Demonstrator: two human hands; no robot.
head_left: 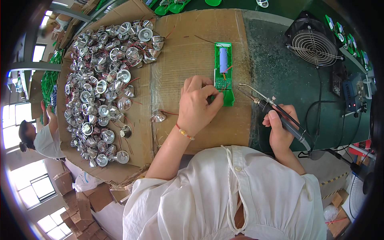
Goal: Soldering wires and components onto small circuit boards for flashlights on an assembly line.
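A green plastic housing (228,99) lies on the cardboard, with a purple cylindrical battery (223,60) in its upper part. Thin wires and a small circuit board (222,83) show below the battery. My left hand (198,102) is at the housing's lower left edge, thumb and forefinger pinched together; thin wires pass near the fingertips, but what they hold is too small to make out. In my right hand (280,126) is a soldering iron (280,116) with a thin feed tube, its tip pointing at the housing's right side. Iron and housing are apart.
A cardboard box (140,158) full of silver reflector cups (102,86) with wires stands at left. One loose reflector cup (158,116) lies beside my left wrist. A black fan (314,46), cables and a blue device (352,98) sit at right. Another person (46,138) is at far left.
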